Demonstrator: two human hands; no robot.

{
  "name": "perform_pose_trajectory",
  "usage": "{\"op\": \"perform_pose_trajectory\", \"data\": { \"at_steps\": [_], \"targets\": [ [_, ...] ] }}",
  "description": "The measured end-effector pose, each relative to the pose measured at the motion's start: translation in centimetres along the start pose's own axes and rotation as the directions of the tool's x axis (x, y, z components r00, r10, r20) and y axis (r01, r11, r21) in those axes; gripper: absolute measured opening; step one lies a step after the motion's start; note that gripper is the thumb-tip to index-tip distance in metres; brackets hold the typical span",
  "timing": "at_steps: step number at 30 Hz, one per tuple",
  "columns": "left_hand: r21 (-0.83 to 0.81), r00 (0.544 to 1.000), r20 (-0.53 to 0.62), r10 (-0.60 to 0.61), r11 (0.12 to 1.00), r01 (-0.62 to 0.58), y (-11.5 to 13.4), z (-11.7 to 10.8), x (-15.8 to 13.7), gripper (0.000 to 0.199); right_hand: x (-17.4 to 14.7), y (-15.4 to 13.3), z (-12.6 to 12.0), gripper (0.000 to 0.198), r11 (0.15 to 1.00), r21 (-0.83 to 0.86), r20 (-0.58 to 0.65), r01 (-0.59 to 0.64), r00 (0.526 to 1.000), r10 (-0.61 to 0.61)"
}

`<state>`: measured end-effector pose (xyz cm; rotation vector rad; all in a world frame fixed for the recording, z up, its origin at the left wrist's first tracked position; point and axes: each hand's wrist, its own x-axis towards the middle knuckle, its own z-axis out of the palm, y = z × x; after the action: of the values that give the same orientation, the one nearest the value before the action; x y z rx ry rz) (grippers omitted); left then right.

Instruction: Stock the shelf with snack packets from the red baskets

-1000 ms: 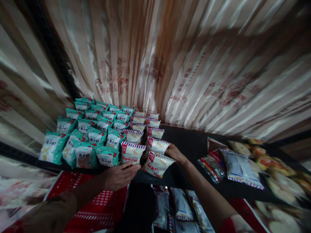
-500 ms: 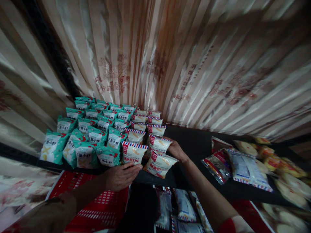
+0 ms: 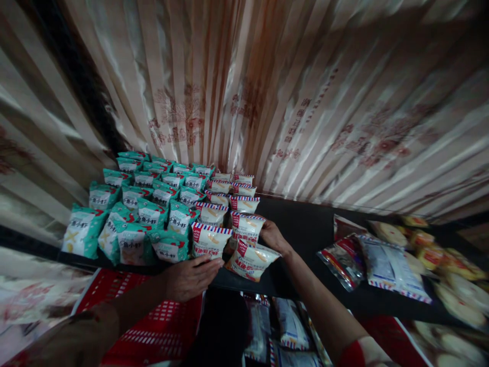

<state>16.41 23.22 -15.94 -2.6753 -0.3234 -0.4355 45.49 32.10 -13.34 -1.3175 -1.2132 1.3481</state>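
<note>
The bare left hand [image 3: 193, 278] stretches rightward, fingers nearly straight and close together, its back toward the camera. The bare right hand [image 3: 273, 237] sits higher, turned inward, its fingertips hidden. The long bare right forearm [image 3: 317, 290] slants down to a red-and-pale fabric sleeve [image 3: 355, 352].

Pale right sleeve [image 3: 372, 351] with red cuff [image 3: 352, 354]

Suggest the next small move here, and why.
I'd probably have the right hand square up the front-right striped snack bag: its top edge slants more than that of the striped bag directly behind, whose side that hand touches. The left hand is at the neighbouring front striped bag.
</note>
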Motion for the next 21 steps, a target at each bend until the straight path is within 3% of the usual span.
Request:
{"op": "perform_pose_trajectory", "data": {
  "at_steps": [5, 9, 12, 16, 21],
  "targets": [
    [0.013, 1.0, 0.013, 0.002, 1.0, -0.002, 0.0, -0.2, 0.1, 0.042, -0.6, -0.2, -0.2, 0.039, 1.0, -0.003, 0.03, -0.011, 0.999, 0.011],
    [0.039, 1.0, 0.018, 0.016, 0.999, -0.016, 0.0, -0.3, 0.1, 0.041, -2.3, 0.3, -1.4, 0.042, 0.998, -0.064, -0.025, -0.008, 1.0, 0.006],
    [0.047, 1.0, 0.016, 0.016, 0.999, -0.016, 0.0, -0.4, 0.1, 0.039, -4.3, 0.5, -1.7, 0.047, 0.999, -0.016, -0.075, -0.031, 0.997, 0.03],
    [0.05, 1.0, 0.025, 0.005, 0.999, -0.007, 0.2, -0.2, -0.1, 0.039, -6.2, -0.1, -0.9, 0.047, 0.988, 0.118, 0.04, -0.097, 0.995, 0.093],
    [0.021, 1.0, 0.02, 0.002, 1.0, -0.002, 0.3, 0.2, -0.3, 0.041, -6.2, -0.9, 0.3, 0.041, 0.988, 0.104, 0.139, -0.112, 0.986, 0.097]
  ]
}}
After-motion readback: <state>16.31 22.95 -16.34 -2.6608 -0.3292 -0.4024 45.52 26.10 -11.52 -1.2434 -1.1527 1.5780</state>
